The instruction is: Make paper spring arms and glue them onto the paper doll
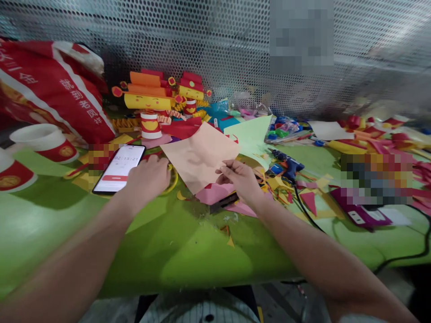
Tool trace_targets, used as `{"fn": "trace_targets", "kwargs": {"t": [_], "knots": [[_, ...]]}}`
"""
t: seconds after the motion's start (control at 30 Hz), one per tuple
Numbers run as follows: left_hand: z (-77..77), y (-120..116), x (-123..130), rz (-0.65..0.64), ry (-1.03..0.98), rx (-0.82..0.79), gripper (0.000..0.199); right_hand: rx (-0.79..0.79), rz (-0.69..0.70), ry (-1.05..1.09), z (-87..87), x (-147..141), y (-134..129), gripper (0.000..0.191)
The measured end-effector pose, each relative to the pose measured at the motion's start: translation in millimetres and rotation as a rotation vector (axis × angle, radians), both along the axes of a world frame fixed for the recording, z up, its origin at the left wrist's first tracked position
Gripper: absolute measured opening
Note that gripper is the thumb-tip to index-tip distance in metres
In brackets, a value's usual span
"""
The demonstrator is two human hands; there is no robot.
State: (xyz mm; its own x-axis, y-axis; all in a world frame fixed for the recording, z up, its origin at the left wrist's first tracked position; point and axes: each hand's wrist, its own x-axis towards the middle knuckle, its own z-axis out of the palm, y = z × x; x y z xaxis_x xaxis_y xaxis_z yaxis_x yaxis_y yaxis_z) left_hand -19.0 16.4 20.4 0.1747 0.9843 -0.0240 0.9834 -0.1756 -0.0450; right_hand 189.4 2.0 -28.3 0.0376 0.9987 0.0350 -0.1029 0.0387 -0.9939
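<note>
A sheet of peach paper (pixel 198 152) is tilted up from the table, its lower right edge pinched between the thumb and fingers of my right hand (pixel 237 177). Just left of the sheet, my left hand (pixel 151 175) is curled over a yellow loop-shaped thing (pixel 175 179), mostly hidden by the hand; its kind is unclear. Beside that hand lies a phone (pixel 117 170) with a timer on its screen. Pink paper (pixel 215 195) and a dark cutter-like tool (pixel 224 202) lie beneath my right hand.
Paper-cup figures (pixel 150 125) stand behind the sheet. White-and-red cups (pixel 47 141) and a red bag (pixel 57 89) are at the left. Green paper (pixel 252 134), a blue glue gun (pixel 288 165) with a black cord, yellow scraps (pixel 279 184) and a purple power strip (pixel 360 208) spread rightward.
</note>
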Motion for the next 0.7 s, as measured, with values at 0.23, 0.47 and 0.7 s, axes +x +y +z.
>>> {"fn": "trace_targets", "kwargs": {"t": [0.23, 0.47, 0.7], "knots": [[-0.4, 10, -9, 0.067, 0.095, -0.138, 0.040, -0.011, -0.057, 0.150, 3.9, 0, 2, 0.029], [-8.8, 10, -7, 0.032, 0.108, -0.220, 0.042, 0.026, -0.078, 0.141, -0.5, 1, 4, 0.028], [-14.3, 8, -9, 0.015, 0.067, -0.084, 0.066, 0.053, -0.073, 0.134, -2.7, 2, 6, 0.029]]}}
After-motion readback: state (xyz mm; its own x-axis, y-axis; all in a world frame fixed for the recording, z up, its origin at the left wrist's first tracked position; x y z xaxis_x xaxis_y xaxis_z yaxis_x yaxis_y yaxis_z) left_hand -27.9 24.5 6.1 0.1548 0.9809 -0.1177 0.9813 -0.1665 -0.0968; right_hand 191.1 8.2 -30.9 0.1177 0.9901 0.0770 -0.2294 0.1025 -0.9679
